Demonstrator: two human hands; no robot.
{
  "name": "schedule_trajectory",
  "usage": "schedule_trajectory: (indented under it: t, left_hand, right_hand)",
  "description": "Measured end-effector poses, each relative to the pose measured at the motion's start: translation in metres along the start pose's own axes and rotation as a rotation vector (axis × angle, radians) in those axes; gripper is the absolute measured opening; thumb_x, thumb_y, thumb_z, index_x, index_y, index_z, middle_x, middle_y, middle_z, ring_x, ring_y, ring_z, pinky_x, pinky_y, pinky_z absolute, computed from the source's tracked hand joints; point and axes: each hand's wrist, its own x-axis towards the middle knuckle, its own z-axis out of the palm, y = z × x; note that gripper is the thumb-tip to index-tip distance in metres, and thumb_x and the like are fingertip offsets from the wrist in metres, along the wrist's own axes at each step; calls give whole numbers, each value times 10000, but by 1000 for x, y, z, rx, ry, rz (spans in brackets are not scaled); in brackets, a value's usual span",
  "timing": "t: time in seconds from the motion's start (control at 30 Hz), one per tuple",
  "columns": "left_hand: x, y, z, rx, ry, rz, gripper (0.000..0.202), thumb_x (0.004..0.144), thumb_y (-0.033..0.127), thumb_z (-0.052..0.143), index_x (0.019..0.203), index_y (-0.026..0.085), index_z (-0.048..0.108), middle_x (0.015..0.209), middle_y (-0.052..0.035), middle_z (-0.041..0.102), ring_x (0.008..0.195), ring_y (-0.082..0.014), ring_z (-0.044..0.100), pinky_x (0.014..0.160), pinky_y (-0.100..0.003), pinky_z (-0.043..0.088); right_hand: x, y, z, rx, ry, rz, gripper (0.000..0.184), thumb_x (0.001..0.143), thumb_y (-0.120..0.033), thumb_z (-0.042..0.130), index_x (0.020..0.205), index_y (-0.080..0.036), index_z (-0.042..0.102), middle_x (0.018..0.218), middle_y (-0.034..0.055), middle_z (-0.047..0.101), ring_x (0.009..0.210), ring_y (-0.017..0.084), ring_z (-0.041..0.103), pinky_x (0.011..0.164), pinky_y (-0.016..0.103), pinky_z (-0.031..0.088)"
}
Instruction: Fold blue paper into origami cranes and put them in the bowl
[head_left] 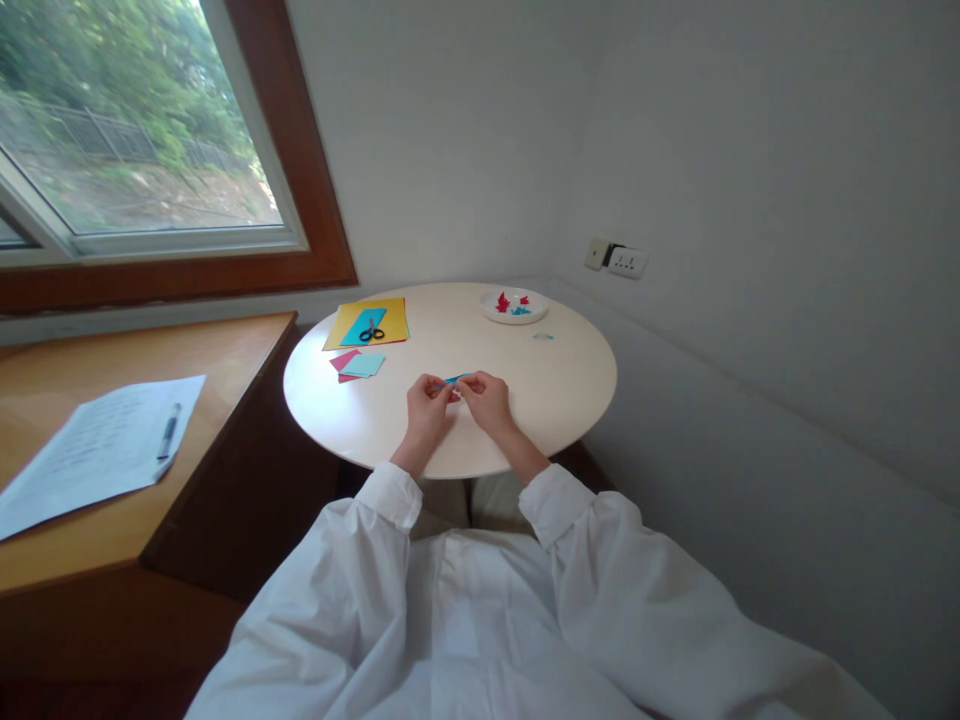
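Observation:
Above the near part of the round table, both hands meet fingertip to fingertip. My left hand (427,410) is closed in a pinch on one side of a small piece of blue paper (456,379). On its other side, my right hand (487,402) pinches with thumb and fingers. Only a narrow strip of the paper shows over the fingertips, so its full shape is hidden. A bit of red shows beneath the fingers, too small to name.
The white round table (570,400) carries pink and pale-blue paper squares (365,366), yellow sheets (390,313) with black scissors (371,333), a white plate (491,312) of red and blue paper bits, and a small clear item (543,337). A wooden desk (247,350) stands left.

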Motion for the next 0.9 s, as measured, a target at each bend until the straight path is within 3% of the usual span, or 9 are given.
schedule_trajectory:
  t: [0.1, 0.17, 0.33, 0.9]
  left_hand:
    - [-1, 1, -1, -34, -30, 1, 302, 638, 212, 696, 905, 175, 558, 614, 19, 629, 601, -143, 639, 678, -325, 529]
    - [0, 0, -1, -41, -44, 6, 337, 633, 209, 698, 949, 169, 589, 672, -5, 652, 657, -150, 645, 727, -342, 531]
    - [2, -3, -3, -39, -48, 20, 203, 628, 222, 690, 809, 138, 651, 742, -47, 670, 700, -162, 637, 738, -348, 523]
    - [1, 1, 1, -44, -19, 13, 170, 588, 224, 704, 722, 134, 652, 664, -24, 659, 639, -152, 634, 696, -344, 539]
  right_hand:
    - [1, 3, 0, 36, -12, 4, 75, 680, -246, 616, 676, -175, 640, 686, 49, 703, 648, 199, 672, 643, 334, 554]
    - [1, 5, 0, 58, -21, 1, 77, 684, -252, 614, 680, -179, 640, 682, 41, 700, 648, 194, 671, 654, 332, 555]
    - [2, 8, 0, 87, -38, -12, 86, 681, -267, 633, 693, -184, 651, 691, 32, 702, 669, 183, 669, 694, 323, 552]
    - [1, 2, -1, -32, -15, -14, 56, 699, -236, 607, 706, -194, 643, 705, 28, 705, 672, 178, 665, 676, 314, 549]
